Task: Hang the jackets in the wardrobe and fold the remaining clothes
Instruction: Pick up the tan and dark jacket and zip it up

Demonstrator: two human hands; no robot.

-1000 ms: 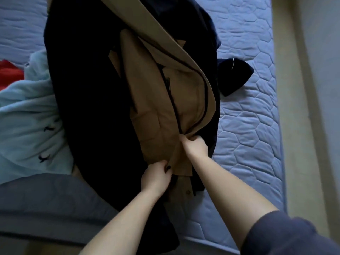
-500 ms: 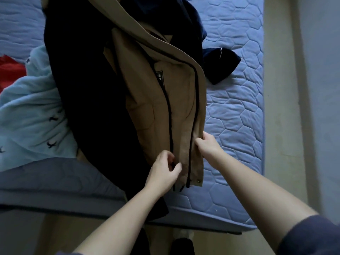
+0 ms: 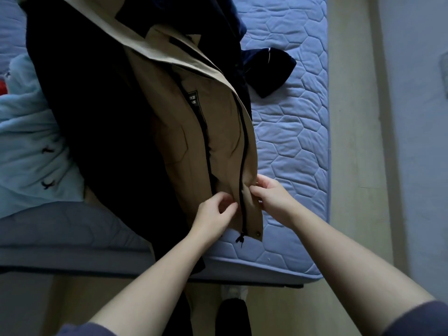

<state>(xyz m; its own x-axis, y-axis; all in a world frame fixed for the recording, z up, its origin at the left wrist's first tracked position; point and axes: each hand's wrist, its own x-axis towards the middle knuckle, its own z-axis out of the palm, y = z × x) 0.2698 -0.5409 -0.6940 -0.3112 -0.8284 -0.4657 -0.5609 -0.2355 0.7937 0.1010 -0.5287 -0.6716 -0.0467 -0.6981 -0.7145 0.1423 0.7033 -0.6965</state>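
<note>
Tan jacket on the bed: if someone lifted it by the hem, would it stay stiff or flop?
Probably floppy: the tan jacket creases and bends where the right hand pinches its front edge. Likely fairly light for its size, since a small pinch alone seems to hold that flap.

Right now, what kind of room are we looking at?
Most likely a bedroom: a blue quilted mattress fills the view, with a tan jacket and a light blue garment lying on it.

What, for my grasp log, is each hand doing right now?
Left hand: pinches the tan jacket beside its zipper.
Right hand: pinches the tan jacket's front edge.
</note>
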